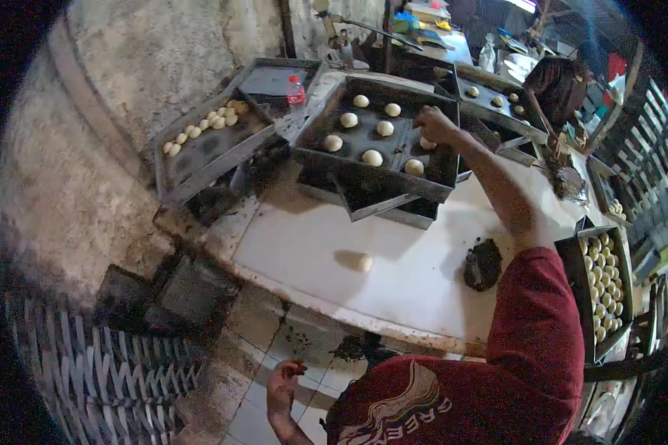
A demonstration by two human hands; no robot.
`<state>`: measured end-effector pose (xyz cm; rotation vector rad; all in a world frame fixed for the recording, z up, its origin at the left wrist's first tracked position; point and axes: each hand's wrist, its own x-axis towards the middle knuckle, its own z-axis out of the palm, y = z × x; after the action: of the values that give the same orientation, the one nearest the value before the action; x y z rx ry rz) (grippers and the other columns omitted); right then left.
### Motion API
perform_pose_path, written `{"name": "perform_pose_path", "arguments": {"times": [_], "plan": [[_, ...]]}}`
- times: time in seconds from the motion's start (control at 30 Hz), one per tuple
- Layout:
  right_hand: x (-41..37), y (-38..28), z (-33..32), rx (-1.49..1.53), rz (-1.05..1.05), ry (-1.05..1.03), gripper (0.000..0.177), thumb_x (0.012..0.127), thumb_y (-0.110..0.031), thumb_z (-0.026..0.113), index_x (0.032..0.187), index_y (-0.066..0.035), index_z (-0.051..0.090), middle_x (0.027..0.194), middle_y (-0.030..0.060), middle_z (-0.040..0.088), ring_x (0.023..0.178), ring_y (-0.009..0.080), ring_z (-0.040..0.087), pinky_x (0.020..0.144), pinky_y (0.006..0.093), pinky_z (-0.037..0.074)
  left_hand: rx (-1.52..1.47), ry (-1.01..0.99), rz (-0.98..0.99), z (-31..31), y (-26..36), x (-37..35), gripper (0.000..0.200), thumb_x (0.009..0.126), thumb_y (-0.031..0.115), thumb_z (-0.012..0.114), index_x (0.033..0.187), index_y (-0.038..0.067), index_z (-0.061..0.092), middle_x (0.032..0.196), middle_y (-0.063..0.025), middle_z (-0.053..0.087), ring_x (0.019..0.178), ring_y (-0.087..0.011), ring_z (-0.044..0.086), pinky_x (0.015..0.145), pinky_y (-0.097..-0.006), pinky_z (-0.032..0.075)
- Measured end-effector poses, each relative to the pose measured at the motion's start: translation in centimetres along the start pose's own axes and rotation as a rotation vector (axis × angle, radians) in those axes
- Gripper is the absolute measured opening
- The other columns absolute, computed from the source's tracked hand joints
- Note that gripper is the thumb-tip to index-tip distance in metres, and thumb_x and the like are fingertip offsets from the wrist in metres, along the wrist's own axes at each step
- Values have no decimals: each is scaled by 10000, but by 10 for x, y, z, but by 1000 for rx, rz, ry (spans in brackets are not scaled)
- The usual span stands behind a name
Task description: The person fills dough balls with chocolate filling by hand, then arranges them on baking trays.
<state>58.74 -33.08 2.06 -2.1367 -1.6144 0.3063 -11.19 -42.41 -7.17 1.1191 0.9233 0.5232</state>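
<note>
My right hand [436,124] reaches over the right side of a dark metal tray [453,167] with its fingers bent downward; whether anything is between the fingertips is hidden. Just below it sits a pale dough ball [427,142]. Several other dough balls rest spaced apart in this tray, among them one near the front edge [414,167]. My left hand [283,377] hangs over the tiled floor, in front of the table edge, its fingers curled and their inside hard to see. A single dough ball [364,262] lies on the white tabletop [297,237]. A dark crumbly pile [482,265] is near my right arm.
At the left, another tray [193,178] holds several dough balls. A red-capped bottle [295,92] stands between trays. A full tray of dough balls [605,285] is at the right. Another person [560,85] is at the back right, near a further tray [490,99].
</note>
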Motion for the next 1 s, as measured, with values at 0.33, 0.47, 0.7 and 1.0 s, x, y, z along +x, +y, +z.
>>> {"name": "perform_pose_path", "arguments": {"times": [0.33,0.47,0.7,1.0], "plan": [[-209,-326,220,467,-389,166,268,805,-269,551,916,-27,587,811,89,610,739,191,559,670,304,447,46,434,184,-112,-119,-266,288,858,198,533,1102,47,525,1073,-81,531,988,-172,511,865,-306,413],[-369,-487,456,437,-774,-335,223,788,-257,572,833,-40,597,772,96,596,745,212,564,671,310,451,-232,590,603,-114,-172,-381,368,857,281,535,1118,26,491,1086,-98,517,963,-175,493,867,-307,393],[-559,-738,581,912,-1044,-1171,188,730,-232,655,718,-50,607,709,96,581,741,235,573,650,328,457,-570,1010,542,-115,-227,-502,283,841,169,560,1068,5,524,1010,-82,567,922,-153,517,825,-284,414],[-523,-865,794,521,-1573,-826,200,829,-235,513,775,-46,548,720,38,472,622,172,427,625,330,408,-528,1188,904,-257,-297,-649,384,819,144,552,1151,-21,450,1179,-143,490,1102,-222,462,935,-323,369]]}}
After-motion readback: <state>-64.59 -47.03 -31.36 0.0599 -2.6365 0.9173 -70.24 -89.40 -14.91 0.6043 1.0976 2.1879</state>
